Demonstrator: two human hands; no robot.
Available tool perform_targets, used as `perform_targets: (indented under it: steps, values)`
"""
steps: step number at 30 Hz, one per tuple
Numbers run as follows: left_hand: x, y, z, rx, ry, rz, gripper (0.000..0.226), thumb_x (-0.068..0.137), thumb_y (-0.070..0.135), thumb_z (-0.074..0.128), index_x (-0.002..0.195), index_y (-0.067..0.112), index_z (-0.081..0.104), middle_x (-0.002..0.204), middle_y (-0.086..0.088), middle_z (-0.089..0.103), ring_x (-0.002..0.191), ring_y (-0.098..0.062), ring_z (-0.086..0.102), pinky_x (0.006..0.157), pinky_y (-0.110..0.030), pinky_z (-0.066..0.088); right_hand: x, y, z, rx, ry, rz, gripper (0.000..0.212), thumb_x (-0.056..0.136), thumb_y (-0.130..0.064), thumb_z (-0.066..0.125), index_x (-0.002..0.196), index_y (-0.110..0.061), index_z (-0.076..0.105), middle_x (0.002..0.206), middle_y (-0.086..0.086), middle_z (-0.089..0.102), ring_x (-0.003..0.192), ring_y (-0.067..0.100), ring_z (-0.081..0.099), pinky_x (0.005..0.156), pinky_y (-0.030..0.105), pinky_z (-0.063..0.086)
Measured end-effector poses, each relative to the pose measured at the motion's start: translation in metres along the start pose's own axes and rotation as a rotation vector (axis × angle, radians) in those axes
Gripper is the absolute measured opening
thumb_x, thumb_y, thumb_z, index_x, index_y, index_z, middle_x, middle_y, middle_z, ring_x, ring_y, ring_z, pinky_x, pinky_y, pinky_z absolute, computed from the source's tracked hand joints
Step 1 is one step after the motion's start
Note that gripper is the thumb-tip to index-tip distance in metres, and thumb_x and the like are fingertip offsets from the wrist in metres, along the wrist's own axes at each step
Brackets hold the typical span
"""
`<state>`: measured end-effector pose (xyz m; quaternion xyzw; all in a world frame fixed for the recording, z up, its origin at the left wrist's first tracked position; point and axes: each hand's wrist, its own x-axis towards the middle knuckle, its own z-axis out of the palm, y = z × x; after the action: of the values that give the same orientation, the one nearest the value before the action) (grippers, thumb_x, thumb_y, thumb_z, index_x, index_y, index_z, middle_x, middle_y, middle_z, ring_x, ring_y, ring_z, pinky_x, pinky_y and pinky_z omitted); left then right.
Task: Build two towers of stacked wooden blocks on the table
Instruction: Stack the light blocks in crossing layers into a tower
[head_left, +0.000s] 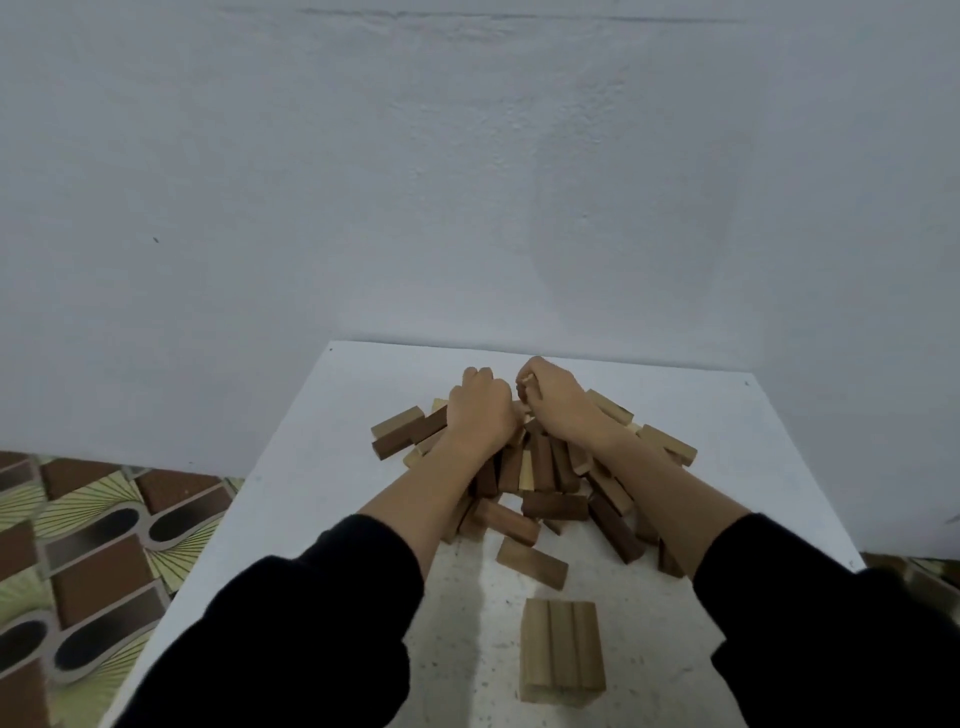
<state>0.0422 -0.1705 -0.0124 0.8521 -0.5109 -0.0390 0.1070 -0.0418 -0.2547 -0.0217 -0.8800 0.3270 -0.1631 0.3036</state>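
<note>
A loose pile of wooden blocks (540, 467), light and dark brown, is heaped near the middle of the white table (322, 467), with blocks lying at all angles and some leaning on others. Nearer the person, a neat row of three light blocks (562, 649) is set side by side, touching one another, apart from the pile. A single light block (531, 562) lies flat between that row and the pile, tilted across the table.

Both hands are reached over the far side of the pile, knuckles up. The left hand (480, 408) is seen with fingers curled down into the blocks; what it grips, if anything, cannot be told, as the fingertips are hidden. The right hand (553, 400) is also curled, and a small pale piece of wood (527, 382) is seen pinched at its fingers, just beside the left hand. The two hands are nearly touching.

Black sleeves (291, 623) are worn on both arms, pushed back from the wrists. A pale wall (467, 182) stands behind the table, and a patterned floor (78, 545) of brown and green shapes is seen at the left.
</note>
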Motion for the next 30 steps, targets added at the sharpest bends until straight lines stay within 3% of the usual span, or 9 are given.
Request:
perform_targets:
  steps: [5, 9, 12, 14, 17, 21, 24, 27, 30]
  values:
    - [0.006, 0.006, -0.006, -0.064, -0.050, -0.150, 0.027, 0.092, 0.023, 0.054, 0.114, 0.007, 0.056, 0.118, -0.009, 0.057, 0.118, -0.026, 0.045, 0.085, -0.033, 0.040, 0.026, -0.005, 0.003, -0.074, -0.131, -0.070, 0.033, 0.081, 0.011, 0.046, 0.106, -0.003, 0.061, 0.111, 0.009, 0.064, 0.104, 0.022, 0.056, 0.075, 0.018, 0.040]
    - [0.008, 0.008, -0.006, -0.129, -0.061, -0.212, 0.029, 0.092, 0.016, 0.053, 0.120, 0.009, 0.055, 0.122, -0.008, 0.058, 0.119, -0.025, 0.046, 0.089, -0.033, 0.040, 0.045, -0.012, 0.011, -0.264, -0.317, -0.100, 0.036, 0.084, 0.007, 0.045, 0.111, -0.005, 0.064, 0.115, 0.005, 0.065, 0.108, 0.021, 0.059, 0.087, 0.033, 0.046]
    - [0.002, 0.005, -0.003, -0.272, -0.049, -0.241, 0.025, 0.088, 0.016, 0.056, 0.111, 0.007, 0.060, 0.113, -0.010, 0.063, 0.110, -0.027, 0.055, 0.084, -0.033, 0.046, 0.050, -0.016, 0.016, -0.364, -0.379, -0.084, 0.030, 0.086, 0.005, 0.044, 0.108, -0.002, 0.063, 0.116, 0.010, 0.063, 0.110, 0.025, 0.057, 0.083, 0.030, 0.043]
    - [-0.001, -0.002, -0.004, -0.422, -0.044, -0.248, 0.016, 0.085, 0.016, 0.059, 0.096, 0.004, 0.061, 0.097, -0.010, 0.065, 0.097, -0.027, 0.060, 0.072, -0.031, 0.047, 0.051, -0.017, 0.015, -0.316, -0.358, -0.110, 0.032, 0.086, 0.002, 0.044, 0.109, -0.007, 0.065, 0.117, 0.008, 0.063, 0.108, 0.024, 0.056, 0.082, 0.027, 0.040]
    - [-0.005, -0.014, -0.006, -0.595, -0.044, -0.266, 0.020, 0.086, 0.015, 0.057, 0.069, 0.011, 0.047, 0.070, -0.001, 0.052, 0.079, -0.022, 0.054, 0.056, -0.025, 0.038, 0.048, -0.016, 0.014, -0.236, -0.316, -0.104, 0.025, 0.088, -0.006, 0.050, 0.107, -0.010, 0.066, 0.113, 0.010, 0.059, 0.104, 0.023, 0.053, 0.078, 0.025, 0.037]
    - [-0.012, -0.025, -0.008, -0.838, 0.036, -0.307, 0.019, 0.089, 0.020, 0.058, 0.077, 0.012, 0.046, 0.075, 0.002, 0.051, 0.071, -0.012, 0.049, 0.058, -0.021, 0.037, 0.043, -0.016, 0.014, -0.220, -0.274, -0.045, 0.019, 0.088, -0.005, 0.050, 0.101, -0.008, 0.064, 0.110, 0.009, 0.053, 0.101, 0.023, 0.051, 0.071, 0.026, 0.036]
    - [-0.015, -0.034, -0.010, -1.005, 0.083, -0.363, 0.027, 0.090, 0.019, 0.052, 0.068, 0.016, 0.036, 0.069, 0.002, 0.042, 0.061, -0.010, 0.041, 0.054, -0.024, 0.034, 0.038, -0.024, 0.009, -0.045, -0.158, 0.057, 0.020, 0.089, -0.001, 0.048, 0.102, -0.005, 0.063, 0.112, 0.011, 0.054, 0.088, 0.022, 0.057, 0.059, 0.022, 0.040]
    - [-0.019, -0.041, -0.014, -1.147, 0.126, -0.415, 0.028, 0.092, 0.013, 0.042, 0.067, 0.017, 0.029, 0.065, 0.002, 0.035, 0.054, -0.011, 0.034, 0.048, -0.022, 0.030, 0.020, -0.042, -0.007, 0.234, -0.068, 0.146, 0.019, 0.089, -0.003, 0.050, 0.102, -0.005, 0.064, 0.103, 0.002, 0.054, 0.067, 0.008, 0.054, 0.053, 0.018, 0.038]
    - [-0.031, -0.042, -0.023, -1.266, 0.156, -0.410, 0.013, 0.094, 0.008, 0.040, 0.082, 0.011, 0.043, 0.072, 0.000, 0.044, 0.058, -0.009, 0.041, 0.045, -0.014, 0.039, -0.006, -0.061, -0.020, 0.495, -0.059, 0.243, 0.014, 0.084, 0.001, 0.055, 0.090, -0.008, 0.066, 0.080, -0.001, 0.057, 0.057, 0.010, 0.048, 0.050, 0.020, 0.035]
